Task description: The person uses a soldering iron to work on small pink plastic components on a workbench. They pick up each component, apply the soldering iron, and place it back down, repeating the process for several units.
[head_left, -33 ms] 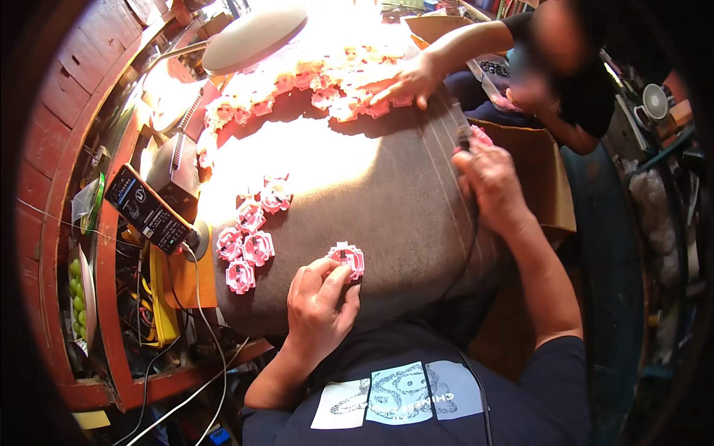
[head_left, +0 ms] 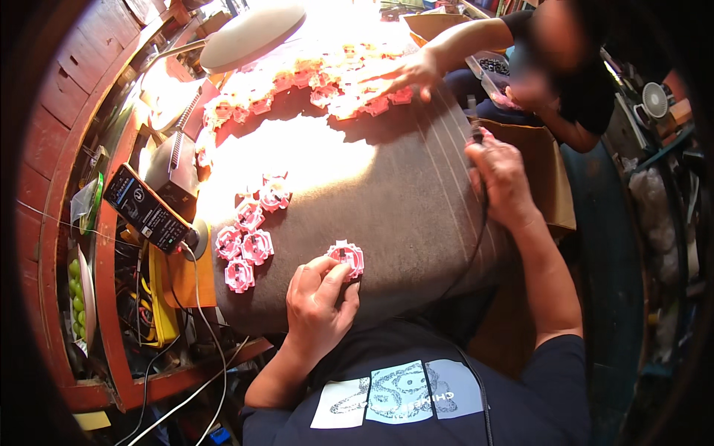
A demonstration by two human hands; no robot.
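Observation:
Near the table's front edge, my left hand pinches a pink plastic part, round with a notched rim and dark bits inside. It rests on the dark work surface. Over the right edge, my right hand is closed around a slim corded hand tool with a dark body, its narrow end pointing away from me. Its exact kind is unclear. A black cord trails from it toward my lap. Several similar pink parts lie in a cluster to the left of my left hand.
A long row of pink parts lines the far side under a bright lamp. Another person's hand reaches into it from the right. A phone stands at left; a cardboard box sits at right.
My right hand and the corded tool have shifted slightly to the right, and the tool's narrow end now shows more plainly. My left hand and its pink part stay in place.

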